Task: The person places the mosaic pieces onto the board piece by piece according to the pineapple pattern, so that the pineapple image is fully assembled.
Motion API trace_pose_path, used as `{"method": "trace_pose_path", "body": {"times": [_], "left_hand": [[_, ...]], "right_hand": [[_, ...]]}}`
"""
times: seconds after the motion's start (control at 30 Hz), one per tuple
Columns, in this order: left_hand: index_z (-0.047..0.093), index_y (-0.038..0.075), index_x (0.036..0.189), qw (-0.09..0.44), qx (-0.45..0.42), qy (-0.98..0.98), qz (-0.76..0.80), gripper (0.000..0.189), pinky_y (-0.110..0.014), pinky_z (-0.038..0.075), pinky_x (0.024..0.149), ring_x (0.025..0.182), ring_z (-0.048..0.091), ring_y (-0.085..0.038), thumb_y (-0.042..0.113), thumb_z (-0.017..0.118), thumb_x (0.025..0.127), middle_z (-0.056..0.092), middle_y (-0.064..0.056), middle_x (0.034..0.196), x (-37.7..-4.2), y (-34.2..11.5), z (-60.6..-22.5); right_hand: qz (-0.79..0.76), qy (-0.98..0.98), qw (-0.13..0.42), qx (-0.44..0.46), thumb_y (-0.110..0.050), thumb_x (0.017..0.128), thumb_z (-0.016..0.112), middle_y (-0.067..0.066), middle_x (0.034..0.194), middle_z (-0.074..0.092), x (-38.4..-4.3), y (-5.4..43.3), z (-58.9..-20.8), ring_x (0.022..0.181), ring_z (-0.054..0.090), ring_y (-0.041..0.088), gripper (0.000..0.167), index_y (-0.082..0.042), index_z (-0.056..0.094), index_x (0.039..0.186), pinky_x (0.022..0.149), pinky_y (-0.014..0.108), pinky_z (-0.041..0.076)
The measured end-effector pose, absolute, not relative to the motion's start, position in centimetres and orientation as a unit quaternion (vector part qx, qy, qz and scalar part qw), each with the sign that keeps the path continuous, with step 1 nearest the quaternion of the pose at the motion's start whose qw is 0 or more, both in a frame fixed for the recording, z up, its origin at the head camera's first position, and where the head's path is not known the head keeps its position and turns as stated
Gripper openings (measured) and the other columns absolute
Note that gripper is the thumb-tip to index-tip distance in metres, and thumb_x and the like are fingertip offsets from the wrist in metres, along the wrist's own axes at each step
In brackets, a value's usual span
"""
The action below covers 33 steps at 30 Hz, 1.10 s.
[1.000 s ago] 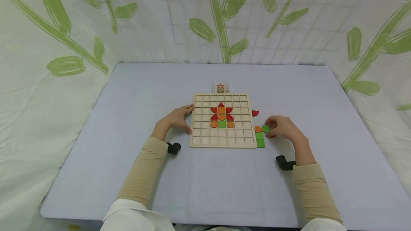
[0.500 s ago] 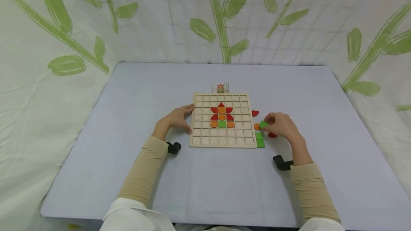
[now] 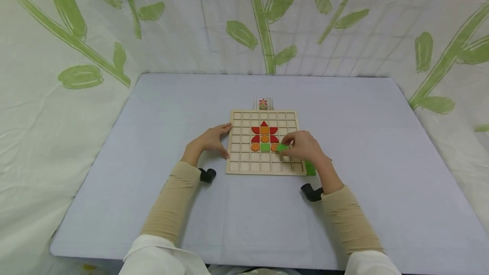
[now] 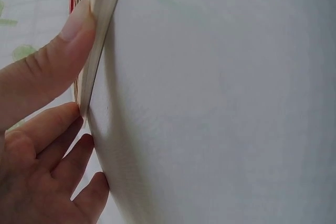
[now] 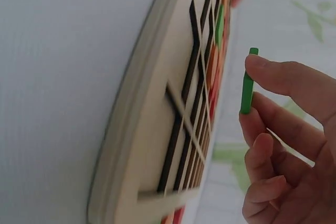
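A wooden grid board (image 3: 246, 166) lies on the table with several coloured tiles set in its cells: a red triangle (image 3: 264, 124), an orange square (image 3: 264, 130), red quarter-round pieces, orange discs and a green square (image 3: 265, 147). Over the right part of the board, my right hand (image 3: 305, 145) pinches a green square tile (image 5: 247, 90) between thumb and fingertips; the right wrist view shows it edge-on, raised off the board. My left hand (image 3: 209, 141) rests along the board's left edge, thumb (image 4: 79, 27) and fingertips touching the side.
Behind the board lies a small pattern card (image 3: 263, 104) with a flower on a grid. More green squares (image 3: 311, 169) sit against the board's lower right edge, partly hidden by my right hand. Flowered cloth (image 3: 206, 20) hangs behind the table.
My right hand has picked up the green square from beside the board and carried it left over the grid. The left hand stays in place.
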State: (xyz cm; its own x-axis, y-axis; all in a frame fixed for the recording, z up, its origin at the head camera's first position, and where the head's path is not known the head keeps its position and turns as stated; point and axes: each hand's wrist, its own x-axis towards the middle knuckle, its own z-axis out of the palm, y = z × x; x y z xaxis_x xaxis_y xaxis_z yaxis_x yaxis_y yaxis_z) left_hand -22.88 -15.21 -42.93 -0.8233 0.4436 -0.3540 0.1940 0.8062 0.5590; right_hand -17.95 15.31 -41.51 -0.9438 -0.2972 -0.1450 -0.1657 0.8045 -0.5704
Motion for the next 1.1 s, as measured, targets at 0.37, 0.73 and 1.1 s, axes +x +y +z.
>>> {"method": "trace_pose_path", "body": {"times": [0.37,0.73,1.1], "left_hand": [[0.025,0.002,0.152,0.24,0.171,0.92,0.259,0.103,-0.046,0.017,0.118,0.147,0.014,-0.031,0.013,0.085,0.07,0.018,-0.009,0.161,-22.7,-15.3,-42.9],[0.025,0.003,0.153,0.244,0.169,0.918,0.261,0.103,-0.047,0.016,0.118,0.147,0.013,-0.03,0.014,0.085,0.07,0.018,-0.007,0.161,-22.8,-15.1,-43.2],[0.026,0.003,0.153,0.244,0.165,0.919,0.262,0.103,-0.046,0.016,0.118,0.147,0.014,-0.03,0.014,0.085,0.07,0.018,-0.006,0.161,-22.8,-15.3,-43.0]], "right_hand": [[-0.27,0.94,0.117,-0.175,-0.022,0.077,0.082,0.001,0.081,0.067,-17.6,11.3,-42.1,0.077,0.057,0.018,0.029,-0.005,0.075,0.099,0.066,0.03,0.049],[-0.235,0.941,0.141,-0.199,-0.019,0.079,0.081,-0.001,0.088,0.07,-17.9,8.5,-42.4,0.084,0.06,0.015,0.025,-0.007,0.075,0.1,0.076,0.031,0.053],[-0.243,0.937,0.145,-0.208,-0.015,0.083,0.076,0.0,0.091,0.071,-18.2,8.5,-42.3,0.084,0.061,0.015,0.02,-0.007,0.076,0.101,0.077,0.032,0.053]]}}
